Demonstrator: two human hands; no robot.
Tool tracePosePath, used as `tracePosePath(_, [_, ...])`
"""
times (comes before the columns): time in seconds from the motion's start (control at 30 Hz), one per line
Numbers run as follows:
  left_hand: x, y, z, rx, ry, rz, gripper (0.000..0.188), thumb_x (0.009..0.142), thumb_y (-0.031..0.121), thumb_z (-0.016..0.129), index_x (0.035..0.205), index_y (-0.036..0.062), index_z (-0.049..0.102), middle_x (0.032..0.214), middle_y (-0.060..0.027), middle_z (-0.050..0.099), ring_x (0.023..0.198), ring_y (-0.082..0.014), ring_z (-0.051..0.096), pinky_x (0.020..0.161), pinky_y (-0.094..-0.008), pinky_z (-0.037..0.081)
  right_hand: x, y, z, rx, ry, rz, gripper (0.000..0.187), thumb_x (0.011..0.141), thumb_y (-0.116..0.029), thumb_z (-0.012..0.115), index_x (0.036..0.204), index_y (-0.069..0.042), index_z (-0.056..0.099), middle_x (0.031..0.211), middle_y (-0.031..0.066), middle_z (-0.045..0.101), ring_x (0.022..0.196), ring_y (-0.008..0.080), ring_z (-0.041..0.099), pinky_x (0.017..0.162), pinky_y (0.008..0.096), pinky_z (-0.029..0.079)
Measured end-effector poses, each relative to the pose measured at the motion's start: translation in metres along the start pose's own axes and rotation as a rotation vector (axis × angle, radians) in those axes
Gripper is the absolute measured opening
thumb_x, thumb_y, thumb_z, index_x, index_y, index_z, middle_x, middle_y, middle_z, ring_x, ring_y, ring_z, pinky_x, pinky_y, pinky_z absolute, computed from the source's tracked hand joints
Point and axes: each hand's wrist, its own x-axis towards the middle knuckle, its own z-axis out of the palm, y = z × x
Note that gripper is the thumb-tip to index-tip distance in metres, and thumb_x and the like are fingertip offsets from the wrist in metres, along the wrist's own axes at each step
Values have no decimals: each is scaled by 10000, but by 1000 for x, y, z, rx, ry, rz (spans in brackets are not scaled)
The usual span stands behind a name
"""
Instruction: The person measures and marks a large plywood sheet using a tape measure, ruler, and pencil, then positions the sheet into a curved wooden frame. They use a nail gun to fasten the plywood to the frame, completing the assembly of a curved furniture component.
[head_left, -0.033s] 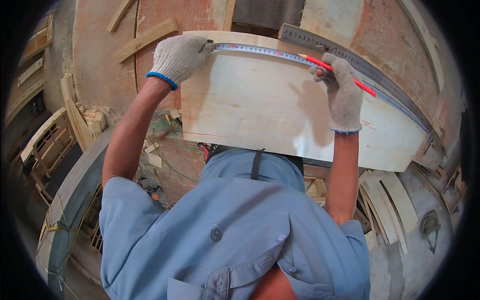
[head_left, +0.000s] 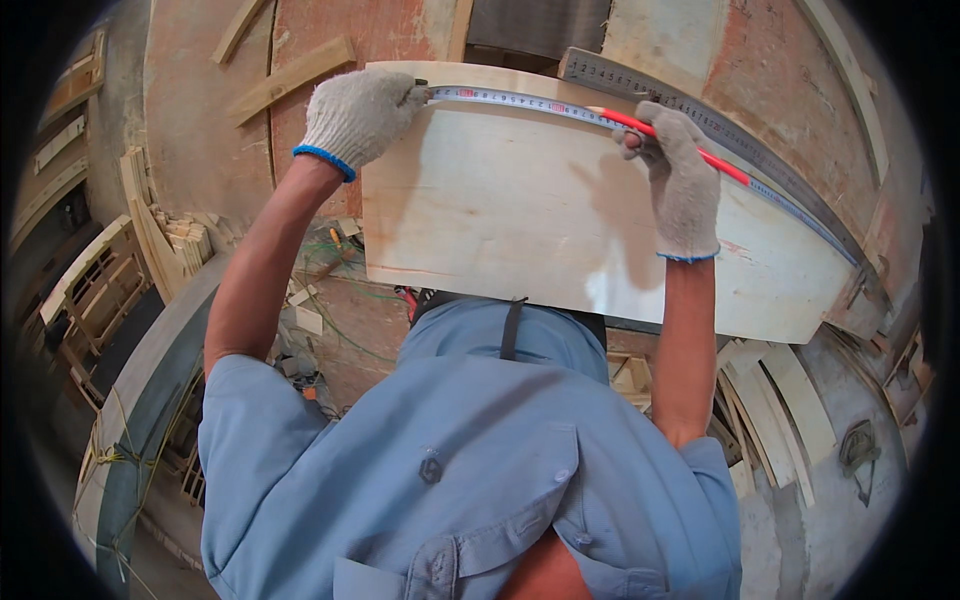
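A pale plywood board [head_left: 500, 200] lies in front of my body, with a steel tape measure [head_left: 510, 98] stretched along its far part. My left hand [head_left: 362, 115], in a white knit glove with a blue cuff, is closed on the tape's left end. Gloved as well, my right hand [head_left: 682, 185] grips a red pencil [head_left: 725, 166] slantwise. The pencil's bare tip is at the tape, left of the fingers. Past my right hand the tape runs on to the board's right end. A long steel ruler [head_left: 720, 128] lies along the far edge.
Wood strips [head_left: 300, 78] rest on the worn reddish surface at the far left. Stacked slats [head_left: 180, 240] stand on the left, near a grey beam [head_left: 150, 390] tied with yellow cord. Curved wood offcuts [head_left: 775, 410] lie at the lower right. Thin green wires trail below the board's left corner.
My right hand and the pencil have shifted very slightly left and away from me along the tape. My left hand, the board and the ruler stay put.
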Motion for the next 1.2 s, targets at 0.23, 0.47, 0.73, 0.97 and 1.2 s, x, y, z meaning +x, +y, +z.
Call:
tracePosePath(0.23, [-6, -4, 8, -22, 82, 47, 343, 974, 415, 550, 902, 137, 736, 781, -144, 674, 728, -359, 665, 647, -480, 515, 15, 3, 48, -332, 3, -8, 225, 987, -126, 604, 1056, 60, 710, 859, 85, 700, 784, 153, 649, 766, 283, 526])
tracePosePath(0.47, [-6, -5, 9, 33, 107, 81, 338, 965, 412, 561, 878, 137, 737, 773, -145, 672, 713, -355, 664, 624, -469, 514, 26, 14, 59, -425, -62, -36, 217, 955, -182, 645, 965, 17, 733, 786, 38, 694, 761, 97, 624, 737, 255, 503])
tracePosePath(0.73, [-6, -5, 10, 26, 139, 94, 316, 950, 404, 584, 868, 139, 734, 751, -136, 666, 701, -349, 659, 609, -468, 505, 30, 20, 59, -459, -61, -52, 244, 963, -212, 639, 947, 15, 727, 757, 23, 683, 744, 80, 621, 716, 246, 503])
tracePosePath(0.97, [-7, -4, 11, 30, 134, 89, 279, 940, 389, 601, 913, 149, 740, 757, -129, 671, 701, -345, 659, 608, -464, 505, 30, 23, 55, -488, -60, -99, 264, 975, -225, 628, 969, 20, 725, 750, 26, 683, 727, 75, 623, 698, 244, 508])
tracePosePath(1.2, [-7, -3, 8, 45, 140, 95, 268, 941, 368, 605, 923, 139, 743, 763, -132, 677, 696, -334, 666, 611, -454, 510, 30, 24, 57, -519, -50, -112, 264, 972, -229, 632, 964, 19, 723, 742, 21, 679, 725, 73, 624, 703, 241, 510])
